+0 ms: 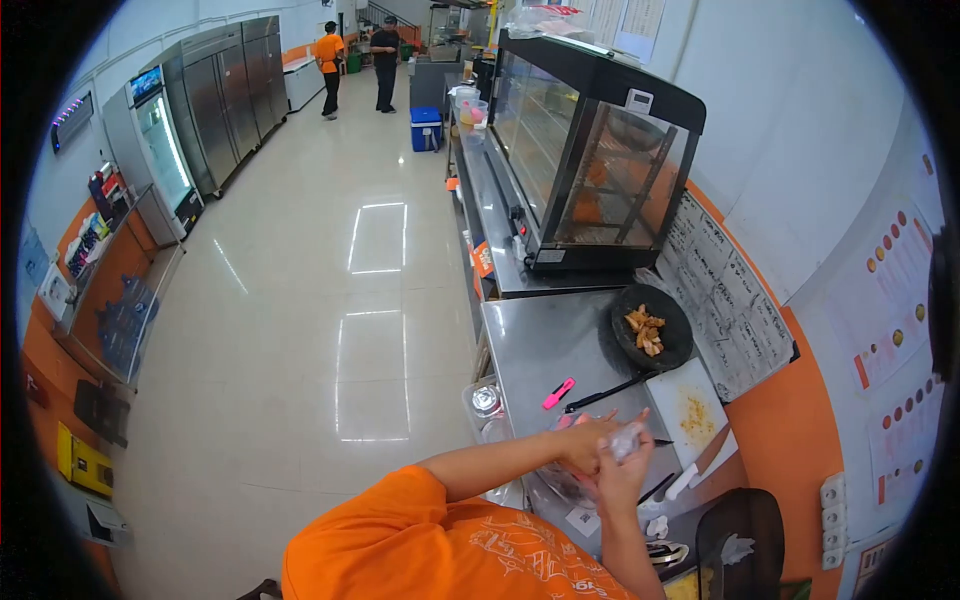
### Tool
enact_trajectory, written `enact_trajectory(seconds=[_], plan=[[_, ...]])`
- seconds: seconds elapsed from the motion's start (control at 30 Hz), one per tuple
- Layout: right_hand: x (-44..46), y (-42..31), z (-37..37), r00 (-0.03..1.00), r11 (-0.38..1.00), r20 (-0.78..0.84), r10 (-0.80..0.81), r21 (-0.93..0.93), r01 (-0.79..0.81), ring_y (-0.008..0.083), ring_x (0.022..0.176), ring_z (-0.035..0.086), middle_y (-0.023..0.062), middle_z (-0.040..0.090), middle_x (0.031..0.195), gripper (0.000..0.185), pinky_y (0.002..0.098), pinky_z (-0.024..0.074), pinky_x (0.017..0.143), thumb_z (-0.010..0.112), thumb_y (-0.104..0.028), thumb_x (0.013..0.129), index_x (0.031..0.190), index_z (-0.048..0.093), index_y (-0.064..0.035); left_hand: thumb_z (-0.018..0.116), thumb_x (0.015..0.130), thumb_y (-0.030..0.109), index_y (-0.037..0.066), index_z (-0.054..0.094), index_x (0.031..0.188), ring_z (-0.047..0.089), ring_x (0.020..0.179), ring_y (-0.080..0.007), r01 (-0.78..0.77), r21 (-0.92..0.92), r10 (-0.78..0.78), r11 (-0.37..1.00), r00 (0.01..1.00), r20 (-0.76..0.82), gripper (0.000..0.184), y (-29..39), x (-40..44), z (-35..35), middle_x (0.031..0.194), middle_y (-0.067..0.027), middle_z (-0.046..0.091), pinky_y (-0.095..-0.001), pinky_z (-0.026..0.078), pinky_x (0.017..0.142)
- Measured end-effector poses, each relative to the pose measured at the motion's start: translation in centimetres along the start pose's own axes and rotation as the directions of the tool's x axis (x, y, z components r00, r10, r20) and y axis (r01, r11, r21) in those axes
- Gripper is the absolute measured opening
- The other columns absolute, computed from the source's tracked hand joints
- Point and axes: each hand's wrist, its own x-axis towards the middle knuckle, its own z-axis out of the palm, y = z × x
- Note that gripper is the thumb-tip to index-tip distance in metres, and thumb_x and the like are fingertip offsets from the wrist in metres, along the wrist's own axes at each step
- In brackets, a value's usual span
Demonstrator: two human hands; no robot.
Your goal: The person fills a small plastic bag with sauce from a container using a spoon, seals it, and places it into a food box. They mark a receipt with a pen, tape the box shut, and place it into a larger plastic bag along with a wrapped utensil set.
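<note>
My left hand (583,445) and my right hand (622,474) meet over the near part of the steel table (535,345). Between them is a crumpled clear plastic bag (626,440), with the fingers of my right hand wrapped round it. The fingers of my left hand are bent beside it, and what they grip is too small to tell. More clear plastic with something pink lies under the hands. To their right are a white cutting board (686,400) with brown crumbs and a knife (700,463) with a white handle.
A dark stone mortar (675,330) holds brown pieces. A pink marker (558,393) and a black-handled tool lie nearby. Beyond stands a glass display warmer (610,150). A dark bin-like container (755,530) is at the lower right. Two people stand far back.
</note>
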Motion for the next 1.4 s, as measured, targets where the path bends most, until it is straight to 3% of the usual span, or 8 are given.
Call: enact_trajectory(seconds=[0.07, 0.17, 0.43, 0.6, 0.67, 0.87, 1.3, 1.4], plan=[[-0.4, 2.8, -2.3, 0.999, 0.997, -0.005, -0.033, -0.075, 0.032, 0.017, 0.082, 0.064, 0.0149, 0.06, 0.113, 0.068, 0.029, 0.0547, 0.07, 0.073, -0.005, 0.093, 0.145, 0.029, -0.0027, 0.083, 0.067, 0.043, 0.007, 0.056, 0.14, 0.04, 0.146, -0.0343, 0.109, 0.207, -0.19, 0.972, 0.884, 0.426, 0.086, 1.1, 1.0, -1.3, 0.149, -0.0157, 0.05, -0.0605, 0.011, 0.127], [-0.2, 2.1, -4.2, 0.998, 0.959, -0.018, -0.055, -0.28, 0.048, 0.0176, 0.084, 0.065, 0.0154, 0.059, 0.112, 0.067, 0.0296, 0.0548, 0.07, 0.071, -0.005, 0.094, 0.144, 0.028, -0.0012, 0.082, 0.069, 0.035, 0.01, 0.067, 0.124, 0.052, 0.133, -0.0308, 0.157, 0.113, -0.179, 0.981, 0.96, 0.217, 0.063, -3.7, -0.7, 2.6, 0.132, -0.0118, 0.06, -0.0609, 0.017, 0.126], [1.9, 0.5, 2.4, 0.978, 0.98, -0.082, -0.189, 0.043, 0.193, 0.0105, 0.064, 0.053, 0.0079, 0.058, 0.085, 0.048, 0.024, 0.0435, 0.057, 0.059, 0.002, 0.099, 0.137, 0.033, -0.0122, 0.079, 0.072, 0.028, 0.006, 0.057, 0.135, 0.051, 0.132, -0.0408, 0.129, -0.078, -0.13, 0.989, 0.991, -0.012, 0.07, 0.3, -2.4, 3.5, 0.144, -0.0191, 0.053, -0.0559, 0.025, 0.123], [5.2, -2.8, 3.8, 0.963, 0.903, -0.177, 0.202, 0.415, -0.113, 0.007, 0.057, 0.036, -0.0004, 0.046, 0.075, 0.036, 0.0243, 0.0364, 0.056, 0.053, -0.004, 0.101, 0.132, 0.04, -0.0164, 0.087, 0.06, 0.051, 0.004, 0.051, 0.141, 0.035, 0.143, -0.0449, 0.008, -0.068, -0.015, 0.998, 0.994, -0.104, 0.1, 2.4, -0.9, 0.0, 0.148, -0.0281, 0.046, -0.0553, 0.02, 0.124], [5.0, -2.2, 4.2, 0.966, 0.921, -0.195, 0.167, 0.381, -0.083, 0.0071, 0.058, 0.038, -0.0011, 0.044, 0.074, 0.031, 0.0247, 0.0343, 0.055, 0.053, -0.006, 0.101, 0.129, 0.043, -0.0152, 0.085, 0.063, 0.056, 0.001, 0.052, 0.138, 0.032, 0.144, -0.0432, 0.236, 0.127, -0.265, 0.963, 0.909, 0.321, 0.099, 2.5, 0.4, -1.5, 0.143, -0.0302, 0.047, -0.057, 0.017, 0.124], [0.7, 3.1, 4.2, 0.97, 0.989, -0.242, 0.0, 0.143, 0.035, 0.0061, 0.06, 0.04, -0.0026, 0.042, 0.074, 0.018, 0.0236, 0.0325, 0.055, 0.053, -0.007, 0.102, 0.119, 0.048, -0.0113, 0.073, 0.079, 0.04, 0.004, 0.056, 0.132, 0.045, 0.137, -0.0398, 0.327, 0.186, -0.298, 0.926, 0.94, -0.169, 0.066, -7.3, -1.6, 8.5, 0.135, -0.021, 0.055, -0.0585, 0.018, 0.124], [4.8, -4.1, -1.5, 0.966, 0.88, -0.163, 0.202, 0.464, -0.106, 0.0077, 0.061, 0.039, -0.0019, 0.042, 0.073, 0.009, 0.0244, 0.0356, 0.056, 0.052, -0.006, 0.103, 0.11, 0.049, -0.0106, 0.074, 0.08, 0.026, 0.015, 0.055, 0.141, 0.026, 0.156, -0.0289, 0.389, 0.227, -0.446, 0.893, 0.838, 0.316, 0.066, 1.4, 1.9, 0.9, 0.155, -0.0109, 0.048, -0.0616, 0.013, 0.125], [3.3, -4.8, 1.1, 0.96, 0.918, -0.15, 0.235, 0.358, -0.169, 0.0078, 0.061, 0.039, -0.002, 0.043, 0.073, 0.009, 0.0233, 0.0349, 0.056, 0.053, -0.005, 0.103, 0.109, 0.049, -0.0112, 0.076, 0.077, 0.027, 0.013, 0.06, 0.135, 0.041, 0.147, -0.033, 0.066, 0.36, -0.15, 0.93, 0.966, 0.21, 0.061, -1.4, 1.9, 2.1, 0.148, -0.0119, 0.054, -0.0626, 0.02, 0.123]])
